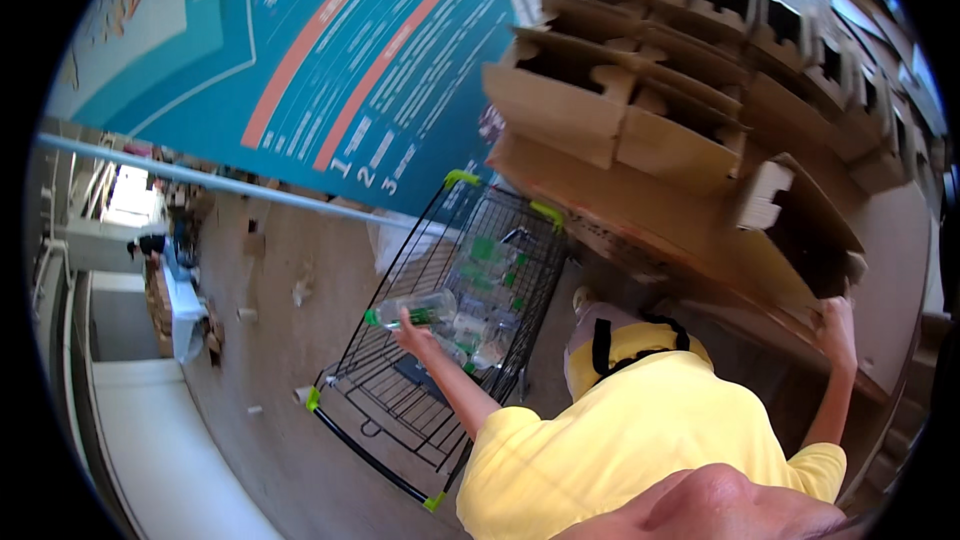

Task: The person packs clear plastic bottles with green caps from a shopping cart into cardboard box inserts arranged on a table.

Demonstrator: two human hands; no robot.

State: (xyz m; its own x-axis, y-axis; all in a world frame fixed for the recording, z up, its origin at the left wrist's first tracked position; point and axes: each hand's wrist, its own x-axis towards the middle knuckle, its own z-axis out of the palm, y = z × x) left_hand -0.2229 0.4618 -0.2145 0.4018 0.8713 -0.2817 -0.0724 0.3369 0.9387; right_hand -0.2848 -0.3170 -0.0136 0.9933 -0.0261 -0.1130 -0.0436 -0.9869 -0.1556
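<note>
Two hands show, both belonging to the person in the yellow shirt (620,430) whose back fills the near part of the picture. That person's head is mostly hidden behind a pale cap with a black strap, and a blurred skin-coloured shape at the near edge cuts off the lower shirt.

One hand (412,337), on the left, is closed around a clear plastic bottle (418,308) with a green cap, held lying sideways just above the shopping cart (400,380). The cart is black wire with bright green corner pieces; more clear bottles with green labels lie heaped in its far end, too jumbled to count.

On the right, the other hand (836,325) rests on the near edge of a stack of cardboard trays (650,130). Its fingers curl over the cardboard, but whether they clamp it or only lean there cannot be told.

Beyond the cart stands a large teal signboard (330,70) with orange stripes. Scraps of litter dot the concrete floor (270,360) on the left; the far-left area is too small and washed out to read.
</note>
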